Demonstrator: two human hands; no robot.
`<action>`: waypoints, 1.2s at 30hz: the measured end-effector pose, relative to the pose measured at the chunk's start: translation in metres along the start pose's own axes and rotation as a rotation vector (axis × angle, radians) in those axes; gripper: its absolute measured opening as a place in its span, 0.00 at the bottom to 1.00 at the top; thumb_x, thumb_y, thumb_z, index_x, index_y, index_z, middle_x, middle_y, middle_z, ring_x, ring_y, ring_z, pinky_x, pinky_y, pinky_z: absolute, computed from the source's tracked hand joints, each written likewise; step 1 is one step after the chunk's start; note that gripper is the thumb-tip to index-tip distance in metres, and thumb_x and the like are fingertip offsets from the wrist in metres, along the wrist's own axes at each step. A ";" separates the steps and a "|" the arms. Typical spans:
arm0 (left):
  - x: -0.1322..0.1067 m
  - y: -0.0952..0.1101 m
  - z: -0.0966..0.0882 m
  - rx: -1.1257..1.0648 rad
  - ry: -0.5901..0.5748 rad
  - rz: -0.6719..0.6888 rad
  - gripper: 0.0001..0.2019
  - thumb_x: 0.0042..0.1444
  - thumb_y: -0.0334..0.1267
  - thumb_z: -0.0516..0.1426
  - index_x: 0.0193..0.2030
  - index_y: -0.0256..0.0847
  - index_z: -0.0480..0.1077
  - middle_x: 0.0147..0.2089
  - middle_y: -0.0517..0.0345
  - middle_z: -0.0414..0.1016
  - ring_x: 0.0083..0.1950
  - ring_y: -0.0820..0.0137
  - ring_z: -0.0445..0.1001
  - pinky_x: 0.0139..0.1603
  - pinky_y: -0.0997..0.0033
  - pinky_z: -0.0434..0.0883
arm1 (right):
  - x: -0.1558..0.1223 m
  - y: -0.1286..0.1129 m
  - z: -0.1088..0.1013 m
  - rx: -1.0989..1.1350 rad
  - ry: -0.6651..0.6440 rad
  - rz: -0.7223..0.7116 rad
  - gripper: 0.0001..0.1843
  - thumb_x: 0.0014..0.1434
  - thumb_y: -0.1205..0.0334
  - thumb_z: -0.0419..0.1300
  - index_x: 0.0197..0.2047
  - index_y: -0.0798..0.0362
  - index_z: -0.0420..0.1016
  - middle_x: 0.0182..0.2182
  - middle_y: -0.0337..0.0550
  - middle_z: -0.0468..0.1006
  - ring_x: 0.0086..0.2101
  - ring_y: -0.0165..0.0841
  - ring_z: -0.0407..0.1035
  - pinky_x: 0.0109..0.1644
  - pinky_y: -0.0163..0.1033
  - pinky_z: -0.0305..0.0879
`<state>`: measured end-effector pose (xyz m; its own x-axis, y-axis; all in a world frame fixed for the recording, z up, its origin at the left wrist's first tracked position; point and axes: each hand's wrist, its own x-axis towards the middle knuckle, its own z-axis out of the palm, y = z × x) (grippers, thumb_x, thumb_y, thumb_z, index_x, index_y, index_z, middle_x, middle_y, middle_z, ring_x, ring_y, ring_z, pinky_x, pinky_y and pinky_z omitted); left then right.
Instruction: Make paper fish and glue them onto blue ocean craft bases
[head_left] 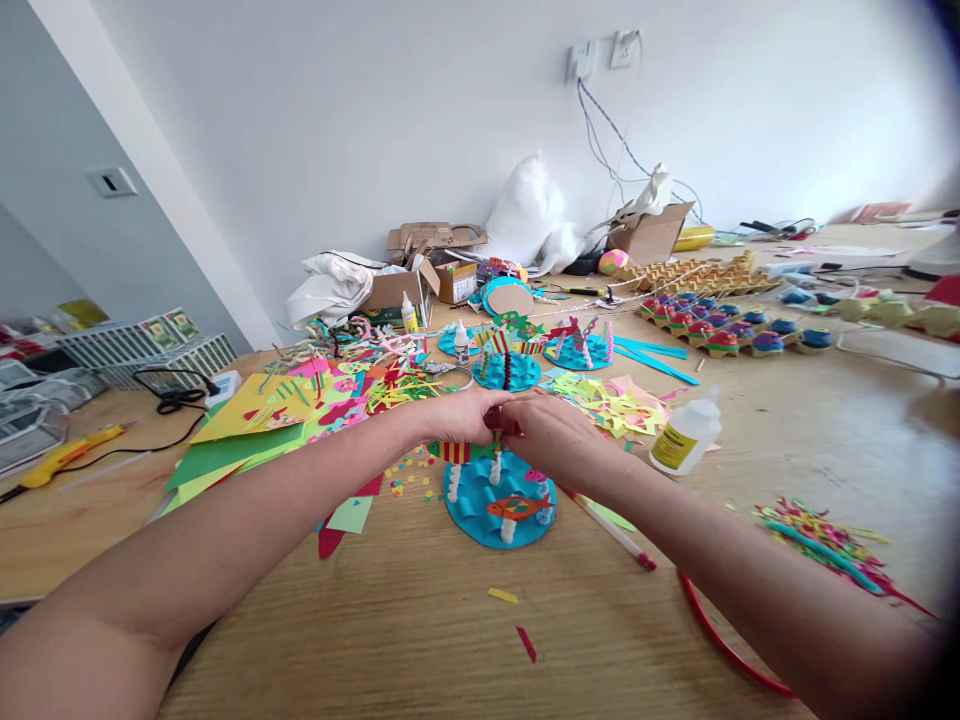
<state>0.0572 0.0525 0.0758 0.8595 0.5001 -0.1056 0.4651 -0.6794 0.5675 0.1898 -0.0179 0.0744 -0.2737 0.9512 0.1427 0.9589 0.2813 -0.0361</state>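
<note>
A round blue paper plate craft [487, 505] lies on the wooden table in front of me, with white curled strips, an orange paper fish and a red and yellow striped piece on it. My left hand [461, 413] and my right hand [551, 432] meet just above its far edge. Both hands have their fingers pinched together on a small dark red piece [504, 424] between them. I cannot make out exactly what that piece is.
A white glue bottle [686, 432] lies to the right of my hands. Coloured paper sheets [255, 420] and scraps cover the left. More blue crafts [506, 370], painted egg cartons [720, 325], boxes and a yellow glue gun [64, 455] lie around. A red pencil [615, 532] rests under my right forearm.
</note>
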 end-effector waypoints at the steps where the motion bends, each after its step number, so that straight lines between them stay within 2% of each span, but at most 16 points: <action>1: -0.001 0.001 0.000 -0.004 0.003 -0.005 0.30 0.35 0.20 0.52 0.50 0.37 0.63 0.44 0.57 0.71 0.44 0.68 0.68 0.40 0.74 0.66 | 0.000 0.000 0.000 0.000 -0.003 0.005 0.13 0.50 0.65 0.51 0.36 0.51 0.76 0.35 0.46 0.78 0.34 0.37 0.71 0.26 0.35 0.52; 6: -0.003 0.006 -0.003 0.003 -0.008 -0.003 0.31 0.36 0.21 0.52 0.52 0.38 0.62 0.45 0.58 0.70 0.43 0.69 0.68 0.40 0.75 0.66 | 0.000 -0.001 -0.001 0.010 -0.011 0.008 0.13 0.50 0.66 0.51 0.36 0.51 0.76 0.34 0.45 0.78 0.34 0.37 0.71 0.27 0.34 0.53; 10: -0.005 0.011 -0.006 0.059 -0.053 -0.043 0.31 0.36 0.22 0.52 0.52 0.39 0.61 0.43 0.59 0.71 0.41 0.69 0.68 0.37 0.75 0.65 | -0.002 -0.001 -0.003 0.031 -0.013 -0.019 0.13 0.50 0.67 0.52 0.36 0.49 0.75 0.34 0.43 0.78 0.34 0.35 0.70 0.27 0.34 0.52; 15: -0.004 0.009 -0.006 0.092 -0.072 -0.012 0.27 0.37 0.23 0.53 0.49 0.38 0.63 0.40 0.59 0.70 0.38 0.70 0.68 0.34 0.76 0.64 | -0.003 -0.002 -0.004 0.011 -0.019 -0.017 0.12 0.50 0.66 0.52 0.35 0.50 0.75 0.33 0.44 0.78 0.33 0.36 0.70 0.26 0.34 0.52; 19: 0.000 0.004 -0.003 0.089 -0.083 0.003 0.21 0.37 0.22 0.53 0.42 0.38 0.65 0.38 0.61 0.71 0.38 0.71 0.68 0.35 0.77 0.64 | -0.001 -0.001 -0.001 0.003 -0.016 -0.016 0.12 0.51 0.66 0.52 0.34 0.51 0.75 0.33 0.45 0.78 0.34 0.36 0.71 0.27 0.34 0.53; 23: 0.001 0.007 -0.003 0.187 -0.093 -0.044 0.18 0.38 0.24 0.54 0.40 0.39 0.66 0.37 0.62 0.71 0.38 0.71 0.69 0.35 0.78 0.64 | -0.001 0.000 0.000 0.023 -0.007 -0.028 0.12 0.50 0.66 0.52 0.36 0.51 0.75 0.35 0.45 0.78 0.35 0.37 0.71 0.28 0.34 0.54; 30: -0.002 0.017 -0.005 0.329 -0.115 -0.112 0.14 0.40 0.28 0.54 0.38 0.37 0.68 0.37 0.57 0.72 0.37 0.69 0.69 0.34 0.76 0.64 | -0.002 -0.002 -0.003 0.019 -0.012 -0.035 0.12 0.50 0.67 0.52 0.34 0.51 0.75 0.33 0.45 0.78 0.35 0.37 0.71 0.28 0.35 0.55; 36: 0.001 0.018 -0.003 0.380 -0.110 -0.184 0.11 0.39 0.31 0.56 0.33 0.38 0.70 0.29 0.59 0.71 0.31 0.68 0.68 0.30 0.74 0.63 | -0.001 -0.003 -0.003 -0.013 -0.030 -0.033 0.12 0.51 0.66 0.52 0.34 0.51 0.75 0.34 0.46 0.78 0.35 0.38 0.71 0.29 0.35 0.56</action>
<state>0.0659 0.0422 0.0885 0.7632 0.5850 -0.2743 0.6396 -0.7443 0.1921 0.1876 -0.0202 0.0770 -0.3072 0.9448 0.1141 0.9502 0.3112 -0.0189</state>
